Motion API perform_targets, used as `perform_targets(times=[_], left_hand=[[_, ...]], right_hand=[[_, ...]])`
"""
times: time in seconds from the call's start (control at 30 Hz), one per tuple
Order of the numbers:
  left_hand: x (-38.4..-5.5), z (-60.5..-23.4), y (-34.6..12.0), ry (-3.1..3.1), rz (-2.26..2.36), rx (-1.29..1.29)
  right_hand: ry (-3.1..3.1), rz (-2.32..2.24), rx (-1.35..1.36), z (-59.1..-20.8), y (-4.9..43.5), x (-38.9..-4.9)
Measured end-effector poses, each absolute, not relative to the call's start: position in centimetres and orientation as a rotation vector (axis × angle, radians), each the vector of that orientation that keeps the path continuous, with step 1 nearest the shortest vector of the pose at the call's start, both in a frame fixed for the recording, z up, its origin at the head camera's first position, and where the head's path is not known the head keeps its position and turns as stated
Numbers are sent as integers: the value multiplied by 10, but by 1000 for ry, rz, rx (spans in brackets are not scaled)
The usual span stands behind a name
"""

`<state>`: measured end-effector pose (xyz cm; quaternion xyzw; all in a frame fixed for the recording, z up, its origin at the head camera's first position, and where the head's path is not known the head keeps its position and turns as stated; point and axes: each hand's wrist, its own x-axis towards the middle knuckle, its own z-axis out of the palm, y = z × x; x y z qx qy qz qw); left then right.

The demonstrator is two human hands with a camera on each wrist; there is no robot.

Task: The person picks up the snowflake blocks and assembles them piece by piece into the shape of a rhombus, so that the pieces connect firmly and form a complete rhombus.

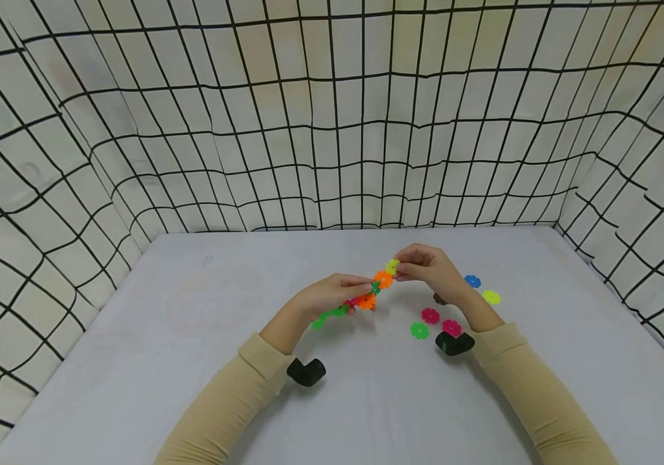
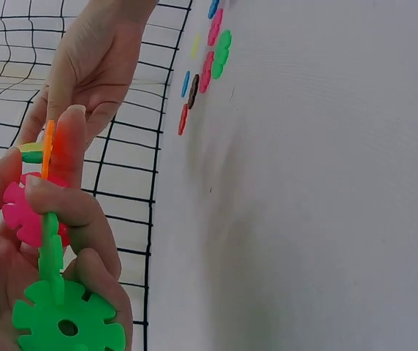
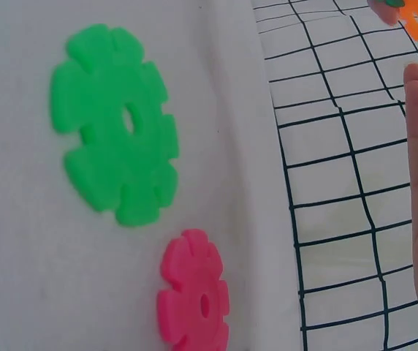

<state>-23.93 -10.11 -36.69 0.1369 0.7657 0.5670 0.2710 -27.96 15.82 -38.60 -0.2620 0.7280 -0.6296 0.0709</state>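
Note:
A chain of interlocking flower-shaped plastic discs (image 1: 383, 279) slants up to the right between both hands, above the table. My left hand (image 1: 332, 296) grips its middle, fingers curled around a pink disc (image 2: 23, 219) and its neighbours. A large green disc (image 2: 41, 318) sits at the chain's lower end in the left wrist view, beneath the left fingers. At the upper end, my right hand (image 1: 427, 266) pinches a yellow disc (image 1: 393, 267) that meets an orange one. Part of the yellow disc is hidden by the right fingertips.
Loose discs lie on the white table (image 1: 192, 349) under and beside the right forearm: green (image 1: 419, 330), two pink (image 1: 431, 316), brown (image 1: 439, 299), blue (image 1: 473, 281) and yellow (image 1: 491, 297). Black curved pieces (image 1: 306, 372) sit by both cuffs. Black-gridded white walls (image 1: 361, 148) enclose the table.

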Motion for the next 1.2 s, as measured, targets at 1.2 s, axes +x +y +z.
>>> perform_targets(times=[1.2], left_hand=[[-238, -368, -92, 1955, 1576, 350]], right_hand=[[2047, -2100, -791, -395, 162, -272]])
